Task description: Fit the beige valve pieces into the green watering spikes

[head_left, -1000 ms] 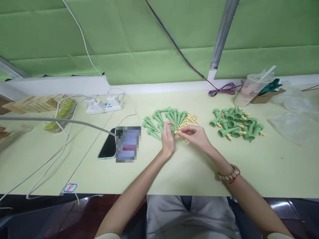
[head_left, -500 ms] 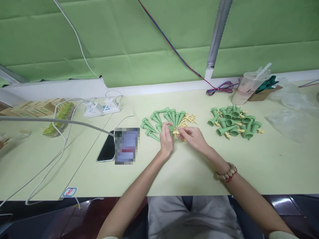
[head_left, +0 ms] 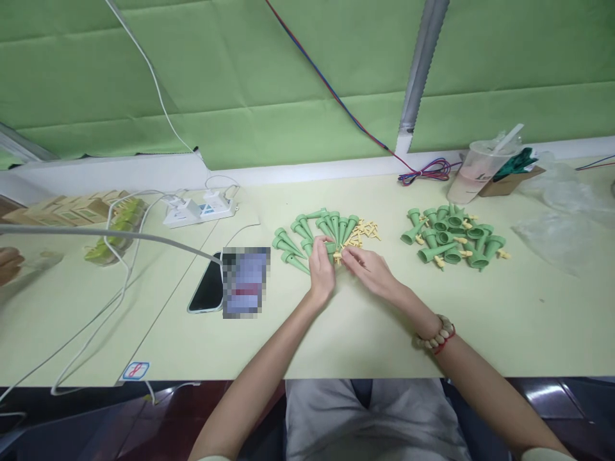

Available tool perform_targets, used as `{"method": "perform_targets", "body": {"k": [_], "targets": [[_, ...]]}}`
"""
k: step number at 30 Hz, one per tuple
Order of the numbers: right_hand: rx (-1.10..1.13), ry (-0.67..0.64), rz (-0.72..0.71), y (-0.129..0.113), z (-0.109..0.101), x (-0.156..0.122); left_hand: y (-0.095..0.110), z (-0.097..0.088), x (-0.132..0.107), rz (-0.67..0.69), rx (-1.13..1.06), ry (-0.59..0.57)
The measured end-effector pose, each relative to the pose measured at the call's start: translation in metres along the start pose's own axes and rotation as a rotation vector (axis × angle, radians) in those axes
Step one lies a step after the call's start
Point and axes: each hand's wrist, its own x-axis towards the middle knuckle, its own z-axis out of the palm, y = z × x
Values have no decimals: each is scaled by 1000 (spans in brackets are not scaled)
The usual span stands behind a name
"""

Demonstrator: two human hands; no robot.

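Note:
My left hand (head_left: 321, 270) is closed around a green plastic cone (head_left: 330, 246), held just above the pale green table (head_left: 336, 320). My right hand (head_left: 369, 269) pinches a small cream plastic piece (head_left: 337, 257) against the cone's side. Behind the hands lies a fan of loose green cones (head_left: 312, 230) and a heap of small cream pieces (head_left: 362, 232). To the right sits a pile of green cones with cream pieces fitted (head_left: 454, 235).
A phone (head_left: 211, 287) lies left of my hands, with a white power strip (head_left: 199, 208) and cables behind it. A plastic cup with a straw (head_left: 475, 169) and clear bags (head_left: 562, 224) stand at the right. Another person's hand (head_left: 8, 264) shows at the far left edge.
My right hand has brought the cream piece closer to the green cone in my left hand. The view has shifted slightly.

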Motion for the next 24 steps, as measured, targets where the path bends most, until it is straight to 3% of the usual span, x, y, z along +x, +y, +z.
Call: {"method": "perform_targets", "body": {"k": [3,5,7,11,13,17,21,24], "targets": [[-137,42,-62,-1,-2,-2,-1,1,-1,-18,-41,-75],[-103,41,-72,0,0,-1,-2,1,-3,-6,-23,-88],[72,-27,-8,1,5,2,-3,-1,-5,31,25,-87],[484,-287,167,4,9,6,-1,-3,-6,94,92,-73],[459,-228,145,5,9,5,1,-3,-4,61,53,-28],[83,-5,39,4,6,0,3,2,-1,-34,-18,3],[-125,48,-39,1,8,-3,0,5,-2,-69,-35,-31],[-87,65,-22,1,11,-3,-1,4,-5,-23,-15,-18]]}}
